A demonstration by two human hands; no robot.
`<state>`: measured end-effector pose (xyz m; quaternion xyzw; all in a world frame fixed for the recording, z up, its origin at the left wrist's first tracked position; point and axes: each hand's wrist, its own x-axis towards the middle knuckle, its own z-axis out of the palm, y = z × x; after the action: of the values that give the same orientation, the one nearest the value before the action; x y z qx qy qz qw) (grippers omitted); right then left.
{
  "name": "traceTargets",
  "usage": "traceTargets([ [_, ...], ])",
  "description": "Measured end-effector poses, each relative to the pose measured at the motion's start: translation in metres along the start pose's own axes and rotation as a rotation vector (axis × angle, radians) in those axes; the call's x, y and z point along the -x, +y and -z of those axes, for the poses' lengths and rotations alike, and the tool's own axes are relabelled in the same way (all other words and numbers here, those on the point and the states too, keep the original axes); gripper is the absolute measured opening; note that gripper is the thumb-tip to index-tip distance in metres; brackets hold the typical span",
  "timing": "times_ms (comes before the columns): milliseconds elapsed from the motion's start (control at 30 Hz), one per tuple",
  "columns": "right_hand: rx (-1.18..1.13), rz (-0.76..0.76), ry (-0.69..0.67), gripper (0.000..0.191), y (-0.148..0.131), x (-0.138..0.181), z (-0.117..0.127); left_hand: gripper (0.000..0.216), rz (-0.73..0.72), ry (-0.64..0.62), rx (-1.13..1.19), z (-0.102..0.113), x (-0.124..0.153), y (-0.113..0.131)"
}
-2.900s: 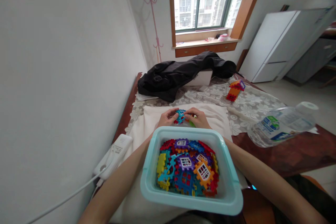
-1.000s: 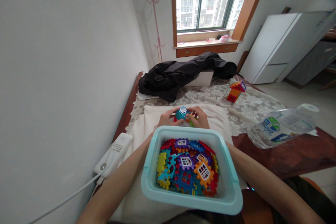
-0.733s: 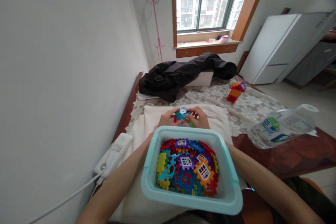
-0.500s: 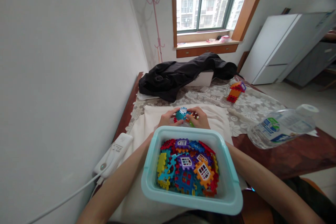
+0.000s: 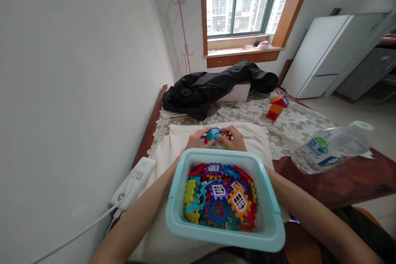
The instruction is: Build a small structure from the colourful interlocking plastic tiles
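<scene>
My left hand (image 5: 196,140) and my right hand (image 5: 235,139) meet over a white cloth (image 5: 256,137), just beyond a light blue tub (image 5: 176,198). Both are closed on a small cluster of interlocking plastic pieces (image 5: 214,135), teal on top with red and green bits showing. The tub sits close to me and is heaped with several coloured toothed tiles (image 5: 221,198), some with white window panels. My forearms pass along either side of the tub.
A small built block tower (image 5: 276,107) stands on the lace tablecloth at the right. A water bottle (image 5: 331,147) lies near the right edge. A black jacket (image 5: 216,84) covers the far end. A white power strip (image 5: 133,181) lies by the left wall.
Since the oldest frame the teal piece has been turned and pressed onto the cluster. Both hands stay in the same spot; the view has shifted only slightly.
</scene>
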<state>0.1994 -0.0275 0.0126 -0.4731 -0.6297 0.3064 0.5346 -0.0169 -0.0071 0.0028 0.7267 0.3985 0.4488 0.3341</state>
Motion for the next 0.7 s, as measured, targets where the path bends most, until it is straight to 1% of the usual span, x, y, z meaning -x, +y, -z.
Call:
traceTargets([
  [133,-0.012,0.026,-0.004,0.018,0.004,-0.002,0.002,0.058,-0.028,0.002,-0.018,0.000,0.000,-0.001],
  [200,-0.055,0.035,-0.016,0.020,0.006,-0.004,0.004,0.060,-0.019,-0.011,0.000,0.001,0.000,-0.003],
  [267,-0.161,0.019,-0.068,0.028,0.008,-0.007,0.005,0.060,0.015,-0.041,0.054,0.001,0.000,-0.004],
  [367,-0.360,-0.039,-0.204,0.041,0.011,-0.010,0.006,0.061,0.050,-0.083,0.154,0.002,0.001,-0.001],
  [433,-0.409,-0.070,-0.245,0.044,0.012,-0.011,0.006,0.061,0.063,-0.089,0.203,0.001,0.002,0.003],
  [600,-0.392,-0.076,-0.183,0.038,0.010,-0.010,0.004,0.061,0.153,-0.044,0.244,-0.005,0.003,0.007],
  [700,-0.428,-0.061,-0.198,0.039,0.012,-0.008,0.002,0.060,0.145,-0.015,0.251,-0.007,0.000,0.005],
])
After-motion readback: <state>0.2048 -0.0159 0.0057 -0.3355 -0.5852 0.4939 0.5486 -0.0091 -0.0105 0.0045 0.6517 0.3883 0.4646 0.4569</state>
